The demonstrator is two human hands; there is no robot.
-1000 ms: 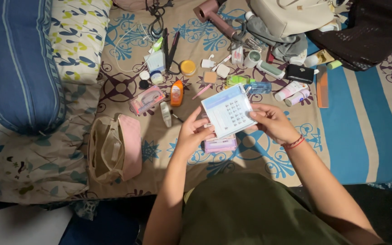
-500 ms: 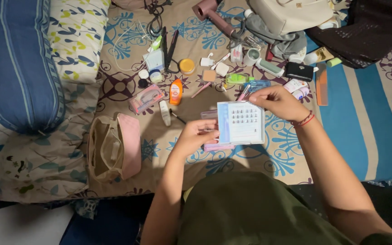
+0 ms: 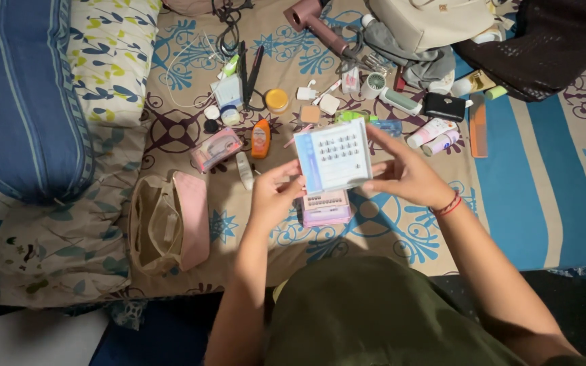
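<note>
I hold a flat white and pale blue box of false lashes (image 3: 332,155) up over the bed with both hands. My left hand (image 3: 272,195) grips its lower left edge. My right hand (image 3: 405,173), a red thread bracelet on its wrist, holds the right edge with fingers spread. Rows of small dark lash clusters show through the box's face. Under it on the bedsheet lies a pinkish lilac lash box (image 3: 325,207). An open beige and pink pouch (image 3: 169,222) sits to the left of my left arm.
Small toiletries lie scattered on the patterned sheet (image 3: 537,183): an orange bottle (image 3: 260,139), a pink case (image 3: 217,148), a yellow jar (image 3: 277,99), a hair dryer (image 3: 312,22), a black wallet (image 3: 444,106), an orange comb (image 3: 479,130), a cream bag (image 3: 435,20). A blue bolster (image 3: 18,95) lies left.
The box has been turned and lifted up and to the left. My right hand shifted from its top corner to its right edge; my left hand rose to grip its lower left.
</note>
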